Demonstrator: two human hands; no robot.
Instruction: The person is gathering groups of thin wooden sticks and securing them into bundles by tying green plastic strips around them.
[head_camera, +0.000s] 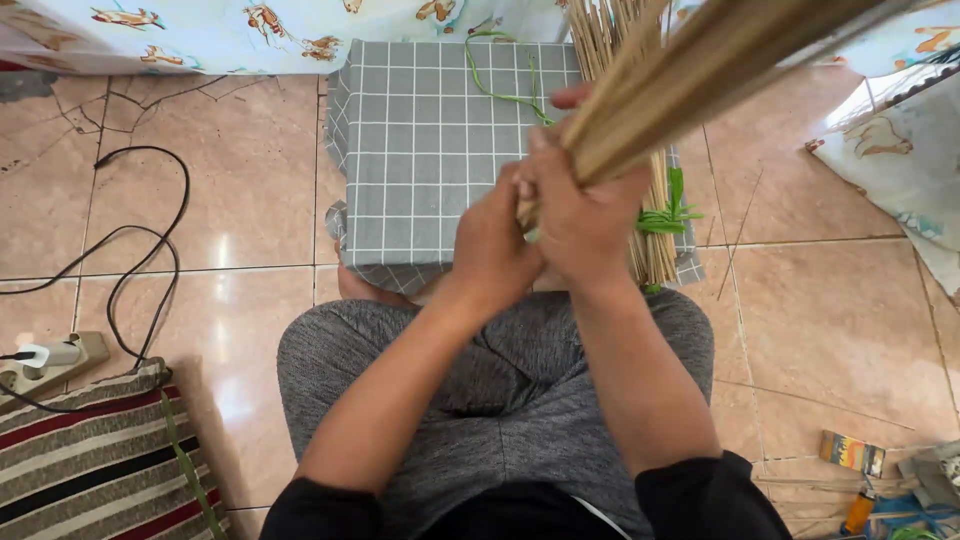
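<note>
My right hand (585, 205) is wrapped around the lower end of a thick bundle of thin tan sticks (700, 70) that slants up to the top right. My left hand (492, 245) presses against the same end from the left, fingers closed on the bundle's base. Both hands hover above the near edge of a low block covered in grey checked cloth (420, 150). A second bundle of tan sticks (640, 200) lies on that cloth behind my hands, with green leaf strips (665, 215) beside it and a green strip (500, 85) curling farther back.
I sit on tan floor tiles (230, 200) in grey trousers. A black cable (140, 240) runs to a power strip (50, 360) at left, next to a striped cushion (90, 470). Printed pale-blue cloth (250, 25) hangs behind. Small tools and a box (855, 455) lie at bottom right.
</note>
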